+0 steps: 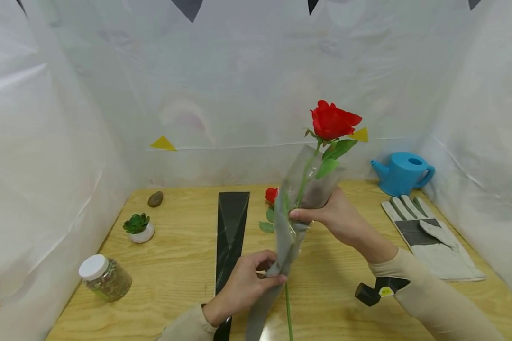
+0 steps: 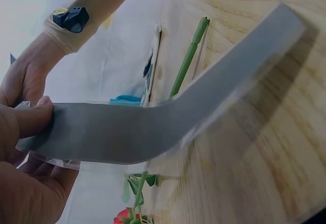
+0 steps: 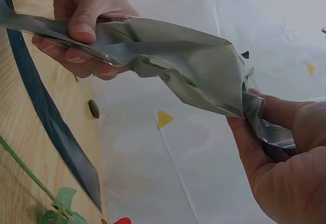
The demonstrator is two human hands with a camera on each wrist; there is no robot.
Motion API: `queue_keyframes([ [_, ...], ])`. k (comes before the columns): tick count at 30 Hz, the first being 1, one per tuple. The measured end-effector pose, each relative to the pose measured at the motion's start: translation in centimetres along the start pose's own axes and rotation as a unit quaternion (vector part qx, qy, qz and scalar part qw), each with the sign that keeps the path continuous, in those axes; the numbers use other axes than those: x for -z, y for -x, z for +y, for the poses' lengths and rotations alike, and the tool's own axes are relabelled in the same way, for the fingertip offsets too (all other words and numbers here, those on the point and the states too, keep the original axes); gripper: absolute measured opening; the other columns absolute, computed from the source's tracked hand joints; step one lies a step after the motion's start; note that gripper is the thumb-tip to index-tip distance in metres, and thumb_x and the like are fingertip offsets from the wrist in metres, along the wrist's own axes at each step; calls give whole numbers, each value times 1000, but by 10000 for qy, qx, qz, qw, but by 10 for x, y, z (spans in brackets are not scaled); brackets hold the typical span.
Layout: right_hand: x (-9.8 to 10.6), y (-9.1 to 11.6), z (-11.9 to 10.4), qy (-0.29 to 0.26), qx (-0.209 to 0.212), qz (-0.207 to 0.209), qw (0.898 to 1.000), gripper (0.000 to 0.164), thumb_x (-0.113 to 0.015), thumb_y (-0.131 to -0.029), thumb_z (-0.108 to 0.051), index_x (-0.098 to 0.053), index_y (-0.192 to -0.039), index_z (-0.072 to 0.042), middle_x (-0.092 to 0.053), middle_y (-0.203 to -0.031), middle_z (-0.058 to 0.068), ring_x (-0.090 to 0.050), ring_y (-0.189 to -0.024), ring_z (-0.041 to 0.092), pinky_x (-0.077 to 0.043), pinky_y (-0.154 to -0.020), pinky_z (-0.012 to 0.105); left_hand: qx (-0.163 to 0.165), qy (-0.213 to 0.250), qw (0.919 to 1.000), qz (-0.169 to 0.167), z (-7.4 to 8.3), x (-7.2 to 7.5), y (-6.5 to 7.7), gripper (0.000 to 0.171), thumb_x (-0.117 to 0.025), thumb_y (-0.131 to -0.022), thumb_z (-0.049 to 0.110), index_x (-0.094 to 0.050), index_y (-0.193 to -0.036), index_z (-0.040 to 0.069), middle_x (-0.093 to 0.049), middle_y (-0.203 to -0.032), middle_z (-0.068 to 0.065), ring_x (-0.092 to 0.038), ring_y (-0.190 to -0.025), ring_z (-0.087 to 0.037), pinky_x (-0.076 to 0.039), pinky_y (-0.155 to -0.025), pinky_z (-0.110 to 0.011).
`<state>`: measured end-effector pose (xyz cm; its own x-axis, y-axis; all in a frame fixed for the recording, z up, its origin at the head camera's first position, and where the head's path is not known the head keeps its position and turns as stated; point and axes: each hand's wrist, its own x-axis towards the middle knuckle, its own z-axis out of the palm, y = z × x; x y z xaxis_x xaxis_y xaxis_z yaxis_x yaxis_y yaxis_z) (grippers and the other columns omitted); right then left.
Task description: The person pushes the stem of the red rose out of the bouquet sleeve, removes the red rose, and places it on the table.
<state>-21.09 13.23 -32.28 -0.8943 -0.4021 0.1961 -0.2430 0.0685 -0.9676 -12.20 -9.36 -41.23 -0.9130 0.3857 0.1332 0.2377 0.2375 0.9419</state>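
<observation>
A red rose [image 1: 333, 121] stands tilted in a grey, clear-edged flower wrapping sleeve [image 1: 288, 241], its bloom and upper leaves above the opening. My right hand [image 1: 345, 222] grips the upper part of the sleeve and stem, thumb across the front. Lower down, my left hand [image 1: 249, 279] pinches the narrow part of the sleeve between thumb and fingers. The green stem [image 1: 288, 310] comes out below that hand. In the left wrist view the sleeve's long flat tail [image 2: 234, 66] bends toward the table. Creased folds of the sleeve [image 3: 188, 66] span both hands in the right wrist view.
A second red rose [image 1: 271, 195] lies behind the sleeve. Left of it is a black sleeve [image 1: 230, 227]. A stone [image 1: 155, 199], potted succulent [image 1: 140, 229] and lidded jar [image 1: 106, 278] line the left side; a blue watering can [image 1: 403, 173] and gloves [image 1: 431, 241] the right.
</observation>
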Motion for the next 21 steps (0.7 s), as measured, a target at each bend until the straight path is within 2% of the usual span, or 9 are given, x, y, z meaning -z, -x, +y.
queue_keyframes([
  [4, 3, -2, -4, -60, 77, -32, 9999, 72, -84, -79, -2, -44, -137, -13, -56, -127, 14, -56, -114, 33, -51, -89, 45, -162, -193, 9996, -98, -2, 2, 2, 20, -79, -86, 23, -68, -102, 17, -68, -98, 7, -64, -91, -9, -53, -75, -26],
  [10, 6, -4, -7, -89, 180, -15, 9998, 69, -83, -79, -1, -47, -136, -12, -56, -127, 13, -56, -113, 32, -52, -88, 43, 0, -44, 9997, -239, -4, 4, 7, 39, -79, -86, 23, -66, -121, 11, -68, -110, 3, -66, -96, -10, -54, -74, -26],
  [15, 9, -4, -9, -194, 254, -49, 9995, 69, -82, -79, 2, -45, -138, -8, -56, -127, 14, -57, -112, 34, -53, -87, 44, 69, -137, 9995, -259, -4, 7, 9, 40, -78, -87, 25, -65, -121, 8, -69, -108, 3, -66, -92, -9, -54, -72, -26],
  [21, 11, -2, -12, -237, 223, -17, 9995, 60, -82, -79, 2, -53, -131, -8, -59, -123, 17, -61, -107, 34, -54, -86, 44, 122, -350, 9991, -192, -6, 10, 10, 43, -79, -85, 27, -67, -122, 8, -70, -109, 2, -66, -95, -9, -54, -74, -27],
])
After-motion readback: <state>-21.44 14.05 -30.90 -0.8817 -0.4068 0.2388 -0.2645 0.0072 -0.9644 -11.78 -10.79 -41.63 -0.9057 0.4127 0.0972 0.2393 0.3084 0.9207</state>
